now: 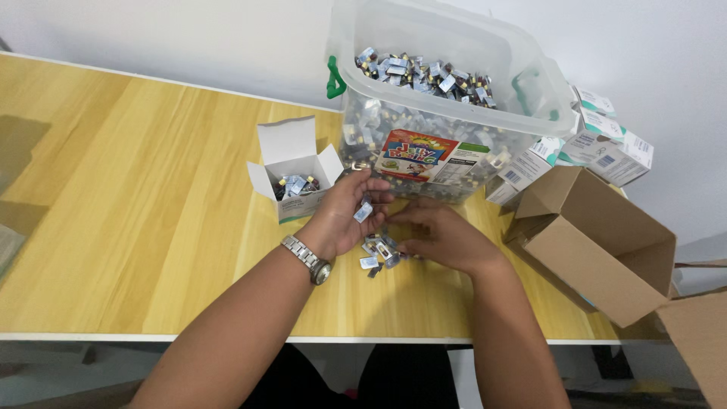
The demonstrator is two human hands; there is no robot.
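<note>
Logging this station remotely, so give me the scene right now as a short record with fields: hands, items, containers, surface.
left hand: left hand, wristwatch on the wrist, one small silver packet at the fingertips
right hand: right hand, fingers down on the loose packets
small box: white carton, flaps open, a few packets inside
bin: clear plastic tub, lidless, filled with packets
right side: open cardboard box; stacked white cartons behind it
surface: wooden table

Bare forearms; a silver metal-link wristwatch [309, 259] on the left wrist, apparently sleeveless.
</note>
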